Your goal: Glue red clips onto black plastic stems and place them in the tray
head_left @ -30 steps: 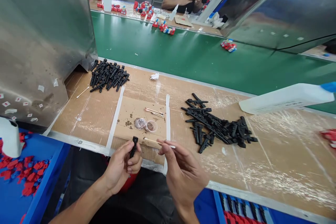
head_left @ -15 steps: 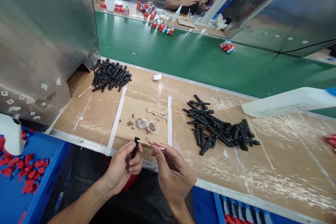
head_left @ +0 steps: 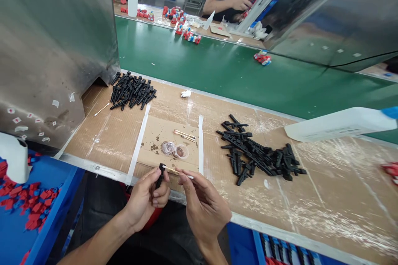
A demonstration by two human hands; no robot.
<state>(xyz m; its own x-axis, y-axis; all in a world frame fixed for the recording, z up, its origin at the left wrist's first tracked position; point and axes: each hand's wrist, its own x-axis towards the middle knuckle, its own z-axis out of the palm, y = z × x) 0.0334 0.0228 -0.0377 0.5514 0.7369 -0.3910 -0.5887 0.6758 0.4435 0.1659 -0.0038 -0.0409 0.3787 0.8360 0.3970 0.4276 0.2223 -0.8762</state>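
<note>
My left hand [head_left: 146, 198] is closed around a small black part [head_left: 159, 177], held upright near the table's front edge. Between the thumb and fingers of my right hand [head_left: 207, 209] is a cotton swab [head_left: 171, 170], whose left tip touches the top of the black part. Just beyond my hands, two small round clear cups [head_left: 180, 151] sit on a cardboard sheet [head_left: 158, 128] spotted with dark drops. A few used swabs [head_left: 185, 135] lie behind the cups. Black parts are piled at the left [head_left: 133, 90] and at the right [head_left: 258, 147].
A green conveyor belt [head_left: 217, 68] crosses behind the table, carrying red and blue pieces [head_left: 263, 57]. A white bottle [head_left: 338, 124] lies at the right. Blue bins [head_left: 18, 223] flank me below the table. A person's hand [head_left: 244, 2] shows across the belt.
The red and blue pieces on the belt have shifted slightly left. Across the belt, the other person's hands have moved. My own hands hold nearly the same pose.
</note>
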